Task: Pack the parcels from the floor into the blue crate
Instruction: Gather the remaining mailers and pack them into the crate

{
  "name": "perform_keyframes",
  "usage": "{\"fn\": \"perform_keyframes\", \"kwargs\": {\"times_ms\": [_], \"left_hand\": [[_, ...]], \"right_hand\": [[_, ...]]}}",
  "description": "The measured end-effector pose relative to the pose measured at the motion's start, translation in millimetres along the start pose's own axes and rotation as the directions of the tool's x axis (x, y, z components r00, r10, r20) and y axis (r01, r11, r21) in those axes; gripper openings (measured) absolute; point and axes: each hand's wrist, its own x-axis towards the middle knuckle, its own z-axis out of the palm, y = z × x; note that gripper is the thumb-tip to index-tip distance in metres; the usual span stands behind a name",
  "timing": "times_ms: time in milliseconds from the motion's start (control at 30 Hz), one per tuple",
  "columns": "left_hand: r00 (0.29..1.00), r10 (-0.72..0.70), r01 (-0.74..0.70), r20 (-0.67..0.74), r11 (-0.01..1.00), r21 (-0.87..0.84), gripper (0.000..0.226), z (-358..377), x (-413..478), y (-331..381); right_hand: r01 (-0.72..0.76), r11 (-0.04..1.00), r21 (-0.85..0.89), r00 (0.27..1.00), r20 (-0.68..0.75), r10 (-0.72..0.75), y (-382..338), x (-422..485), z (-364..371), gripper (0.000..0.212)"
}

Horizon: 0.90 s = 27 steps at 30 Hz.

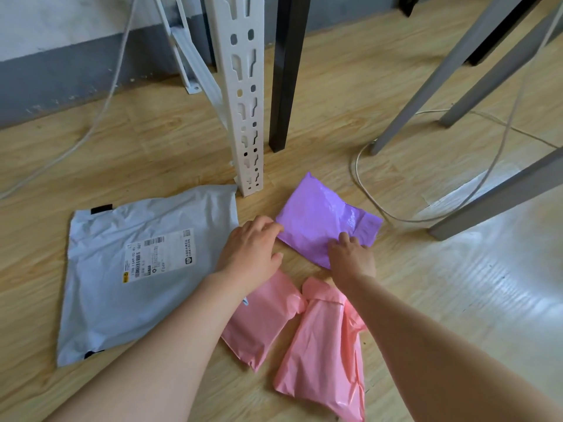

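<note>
Barcoded shipping label (158, 256) on grey parcel (122, 284), print illegible

Parcels: 1 grey (143, 269), 1 purple (323, 217), 2 pink (262, 321) (326, 351).

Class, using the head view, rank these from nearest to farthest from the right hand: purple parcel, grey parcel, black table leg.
1. Purple parcel: under the right hand's fingertips, touching.
2. Grey parcel: to the left, beyond the left hand.
3. Black table leg: farther back, by the white rack post.
</note>
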Motion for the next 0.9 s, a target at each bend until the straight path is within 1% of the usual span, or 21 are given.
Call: {"fn": "perform_keyframes", "kwargs": {"times_ms": [100, 167, 233, 300, 367, 433, 500, 567, 633, 733, 800, 867, 900], "left_hand": [[1.000, 0.016, -0.016, 0.018, 1.000, -0.001, 0.044, -5, -11, 0], [0.999, 0.023, -0.023, 0.036, 1.000, 0.011, 0.043, -8, -16, 0], [1.000, 0.014, -0.014, 0.017, 1.000, 0.015, 0.042, -15, -16, -2], [1.000, -0.011, 0.011, -0.011, 1.000, -0.005, 0.043, -22, -16, -3], [0.999, -0.026, 0.025, -0.025, 0.999, -0.038, 0.043, -28, -18, -1], [0.999, -0.021, 0.019, -0.035, 0.998, -0.053, 0.044, -32, -19, 2], [0.999, -0.014, 0.012, -0.046, 0.998, -0.055, 0.045, -34, -19, 5], [0.998, -0.019, 0.016, -0.052, 0.998, -0.062, 0.046, -36, -19, 6], [0.998, -0.031, 0.027, -0.049, 0.997, -0.075, 0.048, -38, -20, 7], [0.996, -0.060, 0.054, -0.065, 0.994, -0.093, 0.054, -41, -22, 7], [0.991, -0.095, 0.084, -0.089, 0.989, -0.122, 0.055, -43, -23, 7], [0.987, -0.124, 0.107, -0.102, 0.982, -0.153, 0.051, -44, -25, 6], [0.987, -0.130, 0.115, -0.093, 0.981, -0.155, 0.048, -43, -27, 6]], "right_hand": [[0.025, 0.999, -0.029, 0.999, 0.035, -0.024, -2, -10, 0, 0.035], [0.039, 0.999, -0.023, 0.999, 0.019, -0.039, 0, -16, 1, 0.032], [0.015, 0.999, 0.046, 0.997, -0.075, -0.012, 3, -17, -4, 0.028], [-0.032, 0.978, 0.204, 0.970, -0.231, 0.080, 4, -14, -15, 0.024], [-0.065, 0.896, 0.440, 0.921, -0.318, 0.223, 0, -13, -32, 0.019], [-0.075, 0.738, 0.670, 0.877, -0.309, 0.369, -5, -14, -49, 0.016], [-0.075, 0.583, 0.809, 0.829, -0.274, 0.487, -7, -18, -66, 0.015], [-0.038, 0.498, 0.867, 0.780, -0.286, 0.556, -5, -20, -80, 0.017], [0.019, 0.441, 0.897, 0.759, -0.300, 0.578, -1, -23, -92, 0.019], [0.078, 0.334, 0.939, 0.791, -0.262, 0.552, 5, -22, -104, 0.022], [0.084, 0.307, 0.948, 0.805, -0.246, 0.540, 7, -22, -109, 0.024], [0.069, 0.295, 0.953, 0.792, -0.232, 0.564, 7, -23, -111, 0.025], [0.054, 0.271, 0.961, 0.781, -0.210, 0.588, 7, -23, -110, 0.024]]}}
